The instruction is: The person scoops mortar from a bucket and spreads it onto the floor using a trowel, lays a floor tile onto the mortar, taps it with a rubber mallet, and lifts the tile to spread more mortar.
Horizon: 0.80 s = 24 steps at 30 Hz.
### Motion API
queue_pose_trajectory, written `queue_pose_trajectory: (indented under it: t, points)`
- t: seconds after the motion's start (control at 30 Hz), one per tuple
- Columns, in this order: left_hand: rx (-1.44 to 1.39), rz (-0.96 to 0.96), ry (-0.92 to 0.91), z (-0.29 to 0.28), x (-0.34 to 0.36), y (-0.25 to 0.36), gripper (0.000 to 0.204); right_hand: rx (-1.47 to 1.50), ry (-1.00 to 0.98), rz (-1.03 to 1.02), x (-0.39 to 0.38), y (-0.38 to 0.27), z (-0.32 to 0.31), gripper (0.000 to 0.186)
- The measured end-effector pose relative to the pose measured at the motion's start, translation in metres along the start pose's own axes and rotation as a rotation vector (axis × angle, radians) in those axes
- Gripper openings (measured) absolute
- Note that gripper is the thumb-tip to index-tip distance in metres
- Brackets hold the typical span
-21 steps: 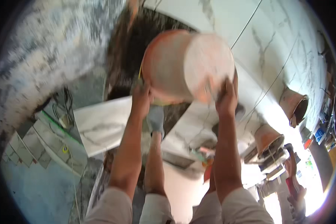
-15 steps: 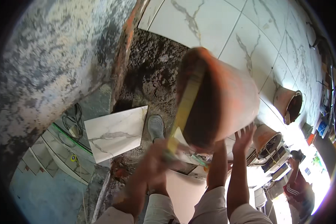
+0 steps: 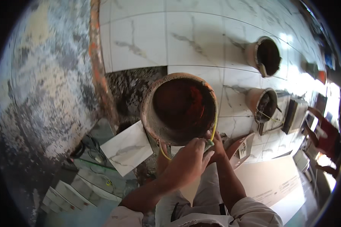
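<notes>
A dirty orange bucket hangs in front of me, its open mouth facing up toward me. Dark, reddish residue coats the inside. My left hand is closed on its yellow wire handle, by the small green grip. Close beside it, my right hand is at the bucket's near side, next to the handle; its fingers are mostly hidden. Below the bucket's left side, a loose marbled white tile lies at an angle, partly over dark rough mortar.
Two more mortar-stained buckets stand to the right on the marbled tile floor. A peeling wall borders the left. Stacked tiles lie at lower left, a cardboard sheet at lower right. Another person is at far right.
The bucket has swung from tipped sideways to mouth-up, moving left and nearer me. My right hand has moved from spread under its base to its near side by the handle. My view has shifted.
</notes>
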<state>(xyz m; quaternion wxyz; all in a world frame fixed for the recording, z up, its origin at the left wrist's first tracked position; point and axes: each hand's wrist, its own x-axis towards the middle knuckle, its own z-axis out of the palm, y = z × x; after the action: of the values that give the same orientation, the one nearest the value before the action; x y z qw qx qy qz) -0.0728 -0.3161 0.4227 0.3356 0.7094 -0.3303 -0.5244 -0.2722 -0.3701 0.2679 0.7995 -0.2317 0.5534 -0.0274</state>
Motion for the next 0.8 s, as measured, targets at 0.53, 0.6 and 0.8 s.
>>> queue_pose_trajectory:
  t: [0.53,0.6,0.8]
  points:
    - [0.578,0.575,-0.822,0.203,0.001,0.098,0.074,0.872,0.737,-0.417,-0.216,-0.054,-0.205,0.02]
    - [0.369,0.371,-0.787,0.197,0.024,0.076,0.064,0.802,0.918,-0.474,-0.23,-0.052,-0.263,0.012]
    - [0.697,-0.104,-0.516,0.133,0.125,-0.018,0.052,0.943,0.95,-0.6,-0.136,-0.066,-0.496,0.019]
